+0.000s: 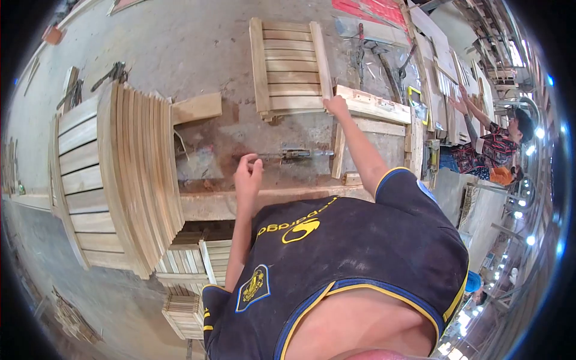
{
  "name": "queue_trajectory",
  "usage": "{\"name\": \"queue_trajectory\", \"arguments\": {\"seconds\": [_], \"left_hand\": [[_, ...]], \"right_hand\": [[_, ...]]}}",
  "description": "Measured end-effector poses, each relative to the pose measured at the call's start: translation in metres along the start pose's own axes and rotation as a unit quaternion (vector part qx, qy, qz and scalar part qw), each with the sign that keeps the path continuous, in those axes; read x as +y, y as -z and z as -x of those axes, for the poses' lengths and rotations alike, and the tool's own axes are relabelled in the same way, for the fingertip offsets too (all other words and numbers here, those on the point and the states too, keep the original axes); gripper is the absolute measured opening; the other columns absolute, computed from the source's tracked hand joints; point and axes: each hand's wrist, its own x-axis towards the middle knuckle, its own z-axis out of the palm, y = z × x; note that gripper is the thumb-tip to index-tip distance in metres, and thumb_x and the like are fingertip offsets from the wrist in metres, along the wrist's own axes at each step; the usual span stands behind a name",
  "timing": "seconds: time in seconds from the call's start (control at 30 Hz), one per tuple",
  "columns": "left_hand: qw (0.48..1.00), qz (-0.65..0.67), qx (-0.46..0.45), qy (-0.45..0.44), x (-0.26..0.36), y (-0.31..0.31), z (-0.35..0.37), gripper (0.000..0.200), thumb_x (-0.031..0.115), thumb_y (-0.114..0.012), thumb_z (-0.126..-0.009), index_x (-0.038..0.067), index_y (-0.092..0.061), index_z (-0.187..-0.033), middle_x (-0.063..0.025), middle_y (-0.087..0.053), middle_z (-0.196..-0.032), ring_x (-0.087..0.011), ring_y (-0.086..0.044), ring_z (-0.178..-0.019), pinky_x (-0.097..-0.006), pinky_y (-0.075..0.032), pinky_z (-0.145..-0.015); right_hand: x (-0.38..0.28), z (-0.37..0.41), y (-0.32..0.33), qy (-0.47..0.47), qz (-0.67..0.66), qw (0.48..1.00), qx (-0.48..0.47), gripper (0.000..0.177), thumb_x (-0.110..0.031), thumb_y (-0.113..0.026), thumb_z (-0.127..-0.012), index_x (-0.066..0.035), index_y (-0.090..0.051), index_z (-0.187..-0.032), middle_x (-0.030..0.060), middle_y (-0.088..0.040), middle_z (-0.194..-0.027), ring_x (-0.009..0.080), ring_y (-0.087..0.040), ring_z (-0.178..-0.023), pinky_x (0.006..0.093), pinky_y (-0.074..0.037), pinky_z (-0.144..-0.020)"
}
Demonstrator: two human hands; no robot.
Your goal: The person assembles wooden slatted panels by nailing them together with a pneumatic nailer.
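A slatted wooden panel (292, 66), with side rails and several cross slats, lies ahead of me over the work surface. My right hand (337, 107) is closed on its near right corner. Loosely bent, my left hand (246, 174) hovers left of a metal bar clamp (297, 153), its fingers slightly apart and nothing visible in them. Right of the panel, a pale wooden frame (375, 107) passes close by my right wrist. On my left stands a tall stack of similar slatted panels (135, 174), and a short board (198, 108) sticks out behind it.
Metal clamps (361, 57) lie beyond the frame, near a yellow-edged item (415, 99). More slatted pieces (186, 264) sit low at my left side. A co-worker in a patterned shirt (489, 147) handles boards at the far right. Scrap wood (75, 318) lies on the floor.
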Motion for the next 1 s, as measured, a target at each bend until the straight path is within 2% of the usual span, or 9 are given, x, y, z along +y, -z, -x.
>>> {"name": "queue_trajectory", "arguments": {"seconds": [0.13, 0.23, 0.37, 0.43, 0.5, 0.6, 0.87, 0.9, 1.0], "left_hand": [[0.996, 0.028, 0.062, -0.050, -0.008, -0.014, -0.030, 0.030, 0.018, -0.058, -0.089, 0.001, -0.055, -0.114, -0.0045, -0.061, -0.076, -0.0087, -0.056, -0.068, -0.0244, -0.046, -0.062], [0.988, 0.090, -0.122, 0.023, -0.002, -0.040, -0.040, 0.032, 0.023, -0.056, -0.091, 0.005, -0.053, -0.118, -0.0039, -0.061, -0.083, -0.0097, -0.057, -0.070, -0.0242, -0.045, -0.064], [0.975, 0.137, -0.162, 0.071, 0.027, -0.101, -0.055, 0.037, 0.034, -0.054, -0.093, 0.007, -0.054, -0.118, -0.0018, -0.062, -0.083, -0.0113, -0.058, -0.073, -0.0264, -0.046, -0.067], [0.929, 0.304, -0.134, 0.165, 0.031, -0.133, -0.071, 0.045, 0.045, -0.051, -0.092, 0.007, -0.055, -0.115, -0.0019, -0.063, -0.088, -0.0134, -0.058, -0.076, -0.0284, -0.046, -0.067], [0.908, 0.384, -0.112, 0.124, -0.003, -0.150, -0.101, 0.048, 0.048, -0.053, -0.090, 0.006, -0.055, -0.114, -0.0029, -0.063, -0.089, -0.0147, -0.059, -0.076, -0.0295, -0.047, -0.067], [0.874, 0.485, 0.001, 0.018, 0.004, -0.183, -0.102, 0.052, 0.052, -0.056, -0.087, 0.005, -0.057, -0.109, -0.0038, -0.063, -0.088, -0.0161, -0.061, -0.080, -0.0313, -0.050, -0.067], [0.913, 0.375, 0.118, -0.106, 0.048, -0.175, -0.065, 0.035, 0.010, -0.061, -0.072, 0.000, -0.055, -0.106, -0.0077, -0.059, -0.093, -0.0195, -0.060, -0.085, -0.0327, -0.050, -0.074], [0.922, 0.344, 0.130, -0.123, 0.063, -0.174, -0.039, 0.039, 0.009, -0.061, -0.071, -0.002, -0.053, -0.108, -0.0086, -0.059, -0.093, -0.0208, -0.060, -0.086, -0.0328, -0.050, -0.075], [0.924, 0.292, 0.165, -0.182, 0.104, -0.176, 0.025, 0.048, 0.008, -0.059, -0.067, -0.006, -0.049, -0.112, -0.0109, -0.057, -0.093, -0.0243, -0.059, -0.086, -0.0339, -0.051, -0.077]], "right_hand": [[-0.004, 0.007, -0.009, 0.048, -0.010, 0.996, 0.071, 0.064, -0.034, -0.070, -0.071, 0.005, -0.046, -0.116, 0.0260, -0.063, -0.099, 0.0427, -0.061, -0.096, 0.0460, -0.050, -0.084], [-0.008, 0.018, -0.002, 0.057, -0.011, 0.996, 0.073, 0.071, -0.030, -0.074, -0.068, 0.006, -0.040, -0.119, 0.0261, -0.063, -0.098, 0.0429, -0.061, -0.094, 0.0449, -0.051, -0.081], [-0.012, 0.049, 0.011, 0.067, -0.115, 0.990, 0.044, 0.078, -0.033, -0.078, -0.064, 0.006, -0.039, -0.119, 0.0269, -0.063, -0.098, 0.0396, -0.063, -0.093, 0.0423, -0.052, -0.079], [-0.015, 0.083, 0.023, 0.058, -0.131, 0.988, 0.057, 0.072, -0.037, -0.078, -0.059, 0.007, -0.053, -0.109, 0.0248, -0.065, -0.095, 0.0361, -0.065, -0.090, 0.0411, -0.052, -0.078], [-0.009, 0.101, 0.031, 0.078, -0.169, 0.982, -0.021, 0.047, -0.036, -0.075, -0.060, 0.005, -0.067, -0.081, 0.0188, -0.067, -0.070, 0.0288, -0.067, -0.068, 0.0368, -0.053, -0.067], [0.004, 0.123, 0.031, 0.058, -0.300, 0.947, -0.096, 0.036, -0.035, -0.072, -0.063, 0.001, -0.069, -0.069, 0.0137, -0.068, -0.070, 0.0217, -0.065, -0.060, 0.0330, -0.052, -0.062], [0.092, 0.171, 0.113, 0.183, -0.431, 0.851, -0.237, 0.040, -0.040, -0.068, -0.076, 0.000, -0.066, -0.077, 0.0065, -0.062, -0.062, 0.0149, -0.058, -0.052, 0.0317, -0.048, -0.052], [0.118, 0.178, 0.139, 0.306, -0.323, 0.876, -0.187, 0.046, -0.046, -0.067, -0.078, -0.001, -0.066, -0.086, 0.0084, -0.063, -0.068, 0.0180, -0.060, -0.059, 0.0334, -0.051, -0.059], [0.190, 0.201, 0.184, 0.389, -0.247, 0.888, -0.014, 0.048, -0.046, -0.068, -0.076, -0.007, -0.062, -0.103, 0.0102, -0.064, -0.089, 0.0239, -0.062, -0.083, 0.0390, -0.051, -0.076]]}}
